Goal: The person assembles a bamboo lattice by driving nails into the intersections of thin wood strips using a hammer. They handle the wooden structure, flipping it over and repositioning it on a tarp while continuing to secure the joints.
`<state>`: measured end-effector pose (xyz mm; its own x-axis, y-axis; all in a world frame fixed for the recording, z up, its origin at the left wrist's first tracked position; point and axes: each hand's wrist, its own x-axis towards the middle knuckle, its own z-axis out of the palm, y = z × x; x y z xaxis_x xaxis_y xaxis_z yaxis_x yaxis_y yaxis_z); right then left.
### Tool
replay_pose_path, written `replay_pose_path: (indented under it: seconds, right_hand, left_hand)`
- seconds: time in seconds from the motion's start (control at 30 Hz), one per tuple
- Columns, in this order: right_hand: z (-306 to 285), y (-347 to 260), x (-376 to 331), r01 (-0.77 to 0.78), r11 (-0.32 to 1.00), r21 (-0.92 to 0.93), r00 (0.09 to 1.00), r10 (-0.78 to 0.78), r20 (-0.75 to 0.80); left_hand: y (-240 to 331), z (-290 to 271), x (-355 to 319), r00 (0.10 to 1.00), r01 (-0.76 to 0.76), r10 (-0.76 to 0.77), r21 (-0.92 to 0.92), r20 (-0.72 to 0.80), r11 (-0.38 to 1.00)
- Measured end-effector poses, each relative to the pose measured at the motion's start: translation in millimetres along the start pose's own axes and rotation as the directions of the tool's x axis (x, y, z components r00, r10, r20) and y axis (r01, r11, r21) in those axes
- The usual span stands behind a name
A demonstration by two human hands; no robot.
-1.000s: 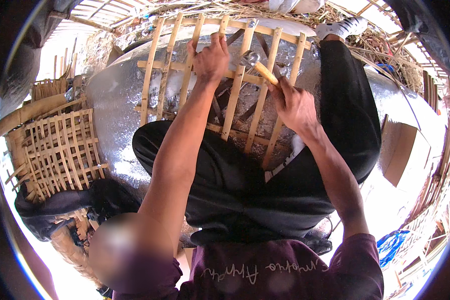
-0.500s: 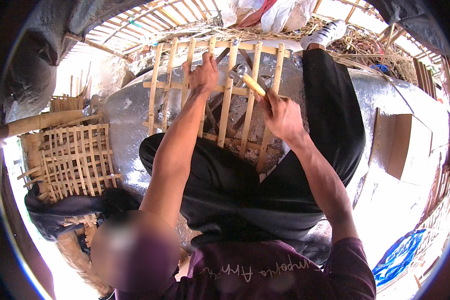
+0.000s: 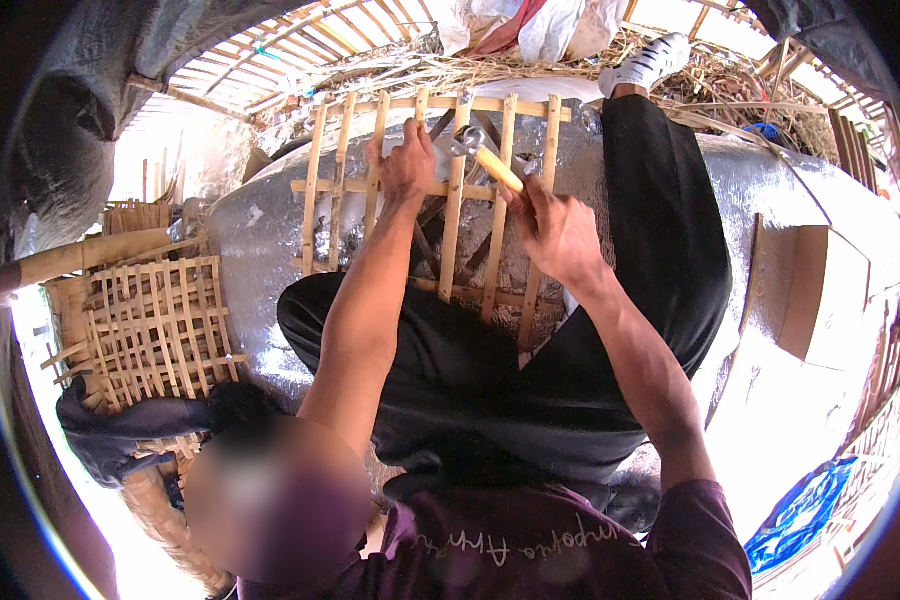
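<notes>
A bamboo lattice (image 3: 342, 190) of upright slats and cross strips lies on a silver sheet (image 3: 260, 240) in front of my crossed legs in black trousers. My left hand (image 3: 406, 168) grips the lattice near its upper cross strip, fingers curled over a slat. My right hand (image 3: 558, 232) is closed on the yellow handle of a hammer (image 3: 492, 165). The metal head is right beside my left fingers, at the slat. Whether a nail sits under it cannot be made out.
A second woven bamboo lattice (image 3: 155, 330) lies to my left beside a thick bamboo pole (image 3: 80, 258) and a dark cloth (image 3: 120, 440). A cardboard box (image 3: 820, 290) stands right, a blue tarp (image 3: 800, 510) lower right. Straw (image 3: 470, 70) and white bags (image 3: 560, 25) are beyond.
The hammer head has dropped closer to the slat beside my left fingers. My head view has shifted a little; both hands stay on the lattice and the hammer.
</notes>
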<state>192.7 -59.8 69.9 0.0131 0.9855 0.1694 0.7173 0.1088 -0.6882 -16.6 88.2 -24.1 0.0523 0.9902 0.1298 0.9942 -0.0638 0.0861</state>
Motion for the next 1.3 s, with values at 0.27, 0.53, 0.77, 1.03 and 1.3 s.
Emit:
replay_pose_path:
  seconds: [0.27,0.53,0.77,1.03,1.3]
  right_hand:
    - [12.3,4.6,1.1,-0.013,0.999,-0.043,0.999,0.015,0.052]
    - [20.1,11.4,0.0,0.008,0.995,-0.099,0.999,-0.004,0.034]
    - [5.9,0.5,0.7,-0.051,0.994,-0.100,0.997,0.056,0.045]
    - [10.9,2.3,2.9,-0.023,0.996,-0.086,0.998,0.029,0.064]
    - [18.3,8.3,-4.1,0.004,0.984,-0.176,0.996,0.011,0.087]
  left_hand:
    - [-4.6,8.5,-1.1,1.000,-0.010,0.010,-0.062,-0.011,0.998]
    - [-4.4,4.0,-0.1,0.998,-0.050,0.049,-0.044,-0.028,0.998]
    - [-2.8,-1.7,-3.7,0.999,-0.008,0.013,-0.099,0.050,0.995]
    - [10.7,-1.3,-10.5,0.996,-0.026,0.033,-0.083,0.086,0.996]
    - [4.5,1.9,-4.7,0.997,0.028,-0.019,-0.131,0.069,0.991]
